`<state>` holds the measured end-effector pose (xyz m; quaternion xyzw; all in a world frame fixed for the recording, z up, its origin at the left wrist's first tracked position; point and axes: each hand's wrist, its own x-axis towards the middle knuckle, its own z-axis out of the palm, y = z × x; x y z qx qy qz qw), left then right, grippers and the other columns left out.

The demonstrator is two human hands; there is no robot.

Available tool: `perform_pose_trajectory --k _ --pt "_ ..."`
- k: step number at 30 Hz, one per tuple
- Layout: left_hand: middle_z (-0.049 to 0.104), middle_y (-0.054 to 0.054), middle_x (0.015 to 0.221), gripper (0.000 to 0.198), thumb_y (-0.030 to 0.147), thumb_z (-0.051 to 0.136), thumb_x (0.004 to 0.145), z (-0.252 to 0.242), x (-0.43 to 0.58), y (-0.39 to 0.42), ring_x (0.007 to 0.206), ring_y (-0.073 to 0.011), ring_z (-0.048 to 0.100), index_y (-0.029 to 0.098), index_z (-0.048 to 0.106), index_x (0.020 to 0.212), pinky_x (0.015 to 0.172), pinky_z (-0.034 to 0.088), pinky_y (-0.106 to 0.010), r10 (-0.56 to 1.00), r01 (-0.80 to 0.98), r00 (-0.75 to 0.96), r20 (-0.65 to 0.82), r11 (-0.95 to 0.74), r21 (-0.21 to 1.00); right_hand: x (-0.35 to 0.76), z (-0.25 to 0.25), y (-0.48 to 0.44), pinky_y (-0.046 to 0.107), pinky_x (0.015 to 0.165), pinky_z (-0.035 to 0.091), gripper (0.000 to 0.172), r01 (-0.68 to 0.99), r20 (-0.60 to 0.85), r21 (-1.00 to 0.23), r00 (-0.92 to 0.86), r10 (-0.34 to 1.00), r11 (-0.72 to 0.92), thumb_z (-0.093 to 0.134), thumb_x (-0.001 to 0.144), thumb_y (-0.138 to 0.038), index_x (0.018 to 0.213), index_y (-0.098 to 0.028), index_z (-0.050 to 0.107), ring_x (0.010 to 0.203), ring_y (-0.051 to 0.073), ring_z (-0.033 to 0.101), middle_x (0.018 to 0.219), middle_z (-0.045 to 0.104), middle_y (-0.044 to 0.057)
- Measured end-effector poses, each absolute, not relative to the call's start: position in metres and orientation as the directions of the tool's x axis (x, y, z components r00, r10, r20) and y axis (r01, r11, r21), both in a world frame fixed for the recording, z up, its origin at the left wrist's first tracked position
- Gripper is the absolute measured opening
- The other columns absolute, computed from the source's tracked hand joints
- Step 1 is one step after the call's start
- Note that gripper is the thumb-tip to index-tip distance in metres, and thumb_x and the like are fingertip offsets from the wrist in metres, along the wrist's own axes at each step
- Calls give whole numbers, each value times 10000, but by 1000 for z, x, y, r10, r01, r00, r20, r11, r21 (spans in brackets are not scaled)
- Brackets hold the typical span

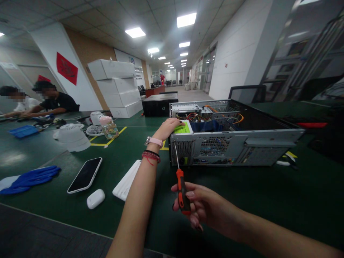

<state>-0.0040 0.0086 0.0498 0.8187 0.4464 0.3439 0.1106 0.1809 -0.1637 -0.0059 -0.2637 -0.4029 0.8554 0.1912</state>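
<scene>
My right hand [202, 204] is closed around the red and black handle of a screwdriver [180, 179]. Its shaft slants up to the rear panel of an open computer case [196, 147], with the tip near the panel's upper left corner, by the power supply's vent. Whether the tip sits in a screw cannot be made out. Across the case's left corner lies my left hand [170, 128], fingers stretched out on the green label of the power supply [184, 128]. Cables [189, 117] and drive bays show inside the case, which lies on its side.
On the green table [107, 218] are a phone [85, 175], an earbud case [96, 199], a white slab-like item [126, 181], blue gloves [32, 179], a jar [109, 128] and small fans [95, 129]. Behind stand white boxes [120, 89] and a black case [158, 106]. Two people sit far left.
</scene>
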Motion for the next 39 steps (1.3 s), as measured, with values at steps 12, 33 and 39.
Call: perform_pose_trajectory --k 12,33,39 --pt "643 -62 1098 390 232 317 869 56 0 0 1096 -169 523 141 695 903 1027 339 -310 846 644 317 428 -523 558 182 -6 -164 168 457 410 361 -140 -266 -789 -800 538 -598 653 759 -296 1067 -165 518 488 48 560 895 666 64" --pt "660 -52 1072 397 191 300 877 55 -2 3 1085 -159 533 150 693 914 1011 350 -306 821 657 360 443 -560 504 181 -8 -164 151 433 350 418 -66 -293 -872 -724 624 -486 738 659 -383 903 -180 466 493 35 464 709 573 -29" --pt "658 -44 1083 392 197 303 880 53 -2 6 1072 -155 540 165 693 904 1004 358 -302 819 650 352 452 -562 512 184 -4 -164 192 514 436 388 -102 -293 -823 -768 570 -560 684 733 -350 1023 -188 485 525 52 546 855 631 27"
